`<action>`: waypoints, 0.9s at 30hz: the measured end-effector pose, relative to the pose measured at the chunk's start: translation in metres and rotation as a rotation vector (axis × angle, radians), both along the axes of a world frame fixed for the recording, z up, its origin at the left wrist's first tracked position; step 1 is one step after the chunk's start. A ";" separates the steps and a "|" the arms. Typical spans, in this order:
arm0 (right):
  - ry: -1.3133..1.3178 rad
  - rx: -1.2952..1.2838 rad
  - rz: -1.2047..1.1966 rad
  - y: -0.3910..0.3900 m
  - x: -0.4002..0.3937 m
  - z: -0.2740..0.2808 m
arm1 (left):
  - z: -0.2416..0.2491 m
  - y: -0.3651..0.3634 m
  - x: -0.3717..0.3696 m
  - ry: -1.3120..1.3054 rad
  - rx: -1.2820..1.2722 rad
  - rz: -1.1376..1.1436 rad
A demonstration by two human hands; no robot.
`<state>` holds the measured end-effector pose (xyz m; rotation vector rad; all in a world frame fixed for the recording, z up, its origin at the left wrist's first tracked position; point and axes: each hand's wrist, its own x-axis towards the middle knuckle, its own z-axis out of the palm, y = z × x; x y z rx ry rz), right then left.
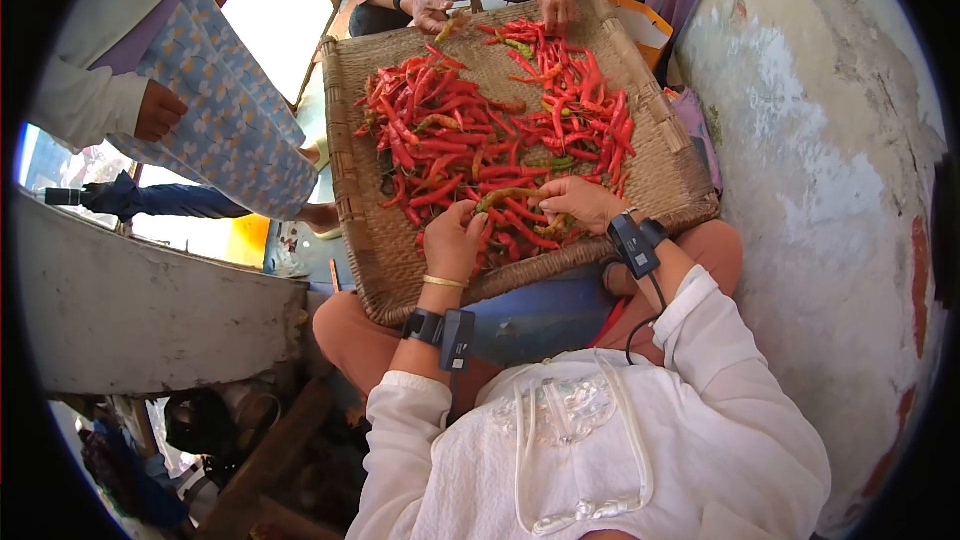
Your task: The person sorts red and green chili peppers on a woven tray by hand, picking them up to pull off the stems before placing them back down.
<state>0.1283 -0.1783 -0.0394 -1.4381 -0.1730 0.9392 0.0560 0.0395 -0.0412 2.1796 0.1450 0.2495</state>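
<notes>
Mottled chilli over tray, 6 o'clock side; left hand pinches 9 o'clock end, right hand 3 o'clock end, fingertips closed. Likely light, pliable, tearable; grip gently near ends

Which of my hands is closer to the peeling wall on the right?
Your right hand: it pinches one end of the mottled pepper, on the side toward the wall. Your left hand is at its other end, farther away.

Probably a home (peeling wall)
</notes>
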 end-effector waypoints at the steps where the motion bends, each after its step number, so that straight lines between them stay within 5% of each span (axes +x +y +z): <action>1: -0.006 -0.004 0.004 0.000 0.001 0.004 | -0.002 0.001 0.001 0.015 -0.018 -0.014; 6: 0.098 0.049 -0.452 0.005 0.006 0.005 | -0.001 0.001 0.000 0.031 0.037 -0.002; 10: 0.153 -0.007 -0.570 0.013 0.027 0.022 | 0.005 0.001 -0.002 0.095 0.097 -0.007; 14: 0.112 0.455 -0.686 0.004 0.089 0.020 | 0.008 0.000 -0.003 0.130 0.049 -0.040; 16: 0.086 0.482 -1.087 0.015 0.089 0.057 | 0.015 -0.001 -0.004 0.127 0.057 -0.040; 18: 0.053 0.413 -0.974 0.017 0.077 0.044 | 0.016 -0.001 -0.005 0.124 0.067 -0.042; 20: -0.214 -0.041 -0.445 0.025 0.050 0.030 | 0.009 0.000 -0.005 0.068 0.061 -0.059; 22: -0.336 -0.067 0.004 0.034 0.026 0.015 | 0.000 0.001 -0.003 0.069 0.032 -0.096; 24: -0.546 -0.182 0.159 0.043 -0.001 0.011 | 0.000 0.002 -0.003 0.071 0.011 -0.137; 27: -0.445 -0.181 0.200 0.046 -0.013 0.007 | 0.004 0.000 -0.004 0.023 0.042 -0.228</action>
